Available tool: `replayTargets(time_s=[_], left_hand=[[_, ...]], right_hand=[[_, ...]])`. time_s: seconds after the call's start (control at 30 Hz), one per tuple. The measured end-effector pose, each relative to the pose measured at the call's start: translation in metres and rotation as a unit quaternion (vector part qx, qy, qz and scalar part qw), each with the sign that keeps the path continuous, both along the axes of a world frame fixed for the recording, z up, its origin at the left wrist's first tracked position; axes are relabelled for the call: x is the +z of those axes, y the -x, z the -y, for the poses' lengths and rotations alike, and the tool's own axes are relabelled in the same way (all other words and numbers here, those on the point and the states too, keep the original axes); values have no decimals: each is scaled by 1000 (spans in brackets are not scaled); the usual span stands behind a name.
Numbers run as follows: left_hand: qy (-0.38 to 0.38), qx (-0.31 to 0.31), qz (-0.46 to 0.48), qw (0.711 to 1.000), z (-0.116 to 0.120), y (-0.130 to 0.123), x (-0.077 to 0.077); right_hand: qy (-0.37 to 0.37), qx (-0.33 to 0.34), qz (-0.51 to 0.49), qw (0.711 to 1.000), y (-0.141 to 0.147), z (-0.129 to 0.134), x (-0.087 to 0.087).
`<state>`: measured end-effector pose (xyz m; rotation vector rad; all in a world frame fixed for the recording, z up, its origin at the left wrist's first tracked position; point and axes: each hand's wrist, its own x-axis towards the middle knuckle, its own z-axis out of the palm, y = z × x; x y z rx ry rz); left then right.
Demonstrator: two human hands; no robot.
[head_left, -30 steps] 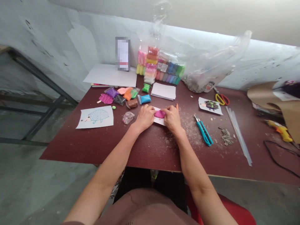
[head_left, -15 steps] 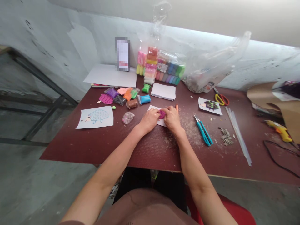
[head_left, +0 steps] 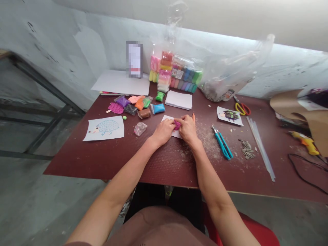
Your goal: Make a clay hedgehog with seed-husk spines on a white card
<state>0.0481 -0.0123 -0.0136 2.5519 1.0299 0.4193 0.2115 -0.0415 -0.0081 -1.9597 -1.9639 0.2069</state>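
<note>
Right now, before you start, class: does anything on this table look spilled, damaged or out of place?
Yes: pale crumbs or shavings are strewn over the maroon table, right of the right hand, beside the teal cutter. They look spilled; what they are is too small to tell.

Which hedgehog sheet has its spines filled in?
The hedgehog sheet beside the yellow-and-red-handled scissors: its back shows dark, multicoloured spines. The other hedgehog sheet, far left, has only a pale blue dotted body.
</note>
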Motion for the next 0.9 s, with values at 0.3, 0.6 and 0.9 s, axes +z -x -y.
replayTargets(time_s=[0.3, 0.6, 0.9], left_hand=[[9, 2, -35, 999, 2, -1, 8], [-8, 10, -44, 999, 4, -1, 9], [-4, -8, -27, 1000, 2, 0, 6]], right_hand=[[-36, 19, -41, 998, -13, -2, -6], [-60, 19, -25, 998, -20, -1, -15], [-45, -8, -39, 998, -23, 8, -11]])
